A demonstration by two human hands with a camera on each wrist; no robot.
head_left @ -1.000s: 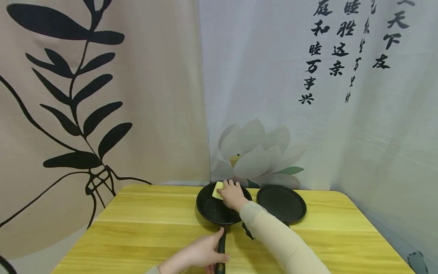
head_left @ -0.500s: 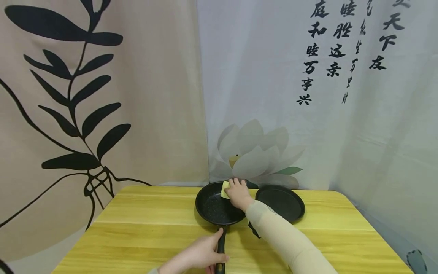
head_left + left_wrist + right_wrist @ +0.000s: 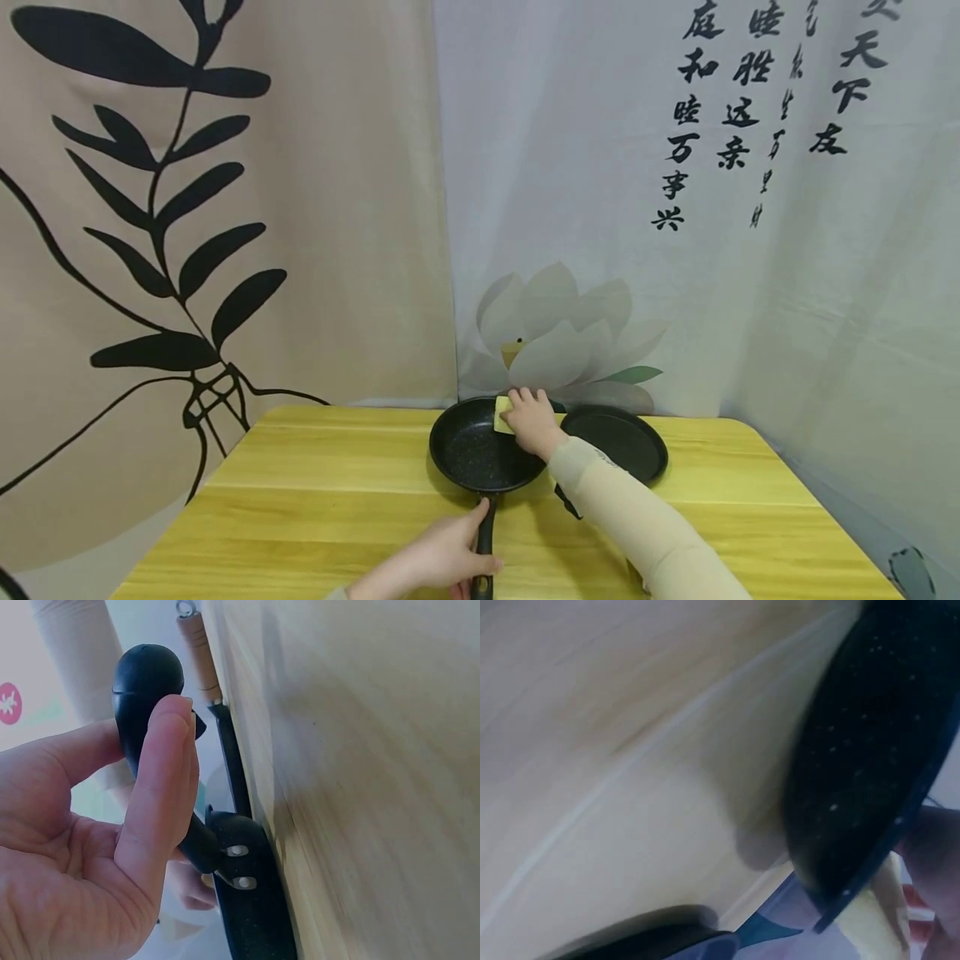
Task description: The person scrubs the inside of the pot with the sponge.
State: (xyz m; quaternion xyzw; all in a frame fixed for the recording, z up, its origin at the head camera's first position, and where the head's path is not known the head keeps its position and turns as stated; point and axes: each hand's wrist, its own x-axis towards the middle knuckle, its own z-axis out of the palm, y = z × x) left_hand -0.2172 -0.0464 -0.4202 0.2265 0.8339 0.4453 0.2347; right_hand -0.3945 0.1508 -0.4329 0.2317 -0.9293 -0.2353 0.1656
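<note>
A black speckled frying pan [image 3: 480, 458] stands near the table's far edge, its handle pointing toward me. My left hand [image 3: 450, 550] grips the black handle [image 3: 486, 537]; in the left wrist view the fingers [image 3: 161, 780] bend around it, close to its rounded end. Inside the pan, at the far right wall, my right hand [image 3: 534, 423] holds a pale yellow sponge [image 3: 502, 415]. The right wrist view shows the pan's speckled side [image 3: 870, 757], with the sponge [image 3: 874, 922] and part of the hand [image 3: 934, 855] beyond the rim.
A flat black pan [image 3: 618, 442] lies close on the right, partly behind the right sleeve [image 3: 645, 525]. Its wooden handle [image 3: 196, 656] shows in the left wrist view. The wooden table [image 3: 315, 492] reaches back to a printed curtain [image 3: 360, 208].
My right hand has slid the sponge to the right across the pan, from its far middle to the right wall. The left hand has kept its grip on the handle.
</note>
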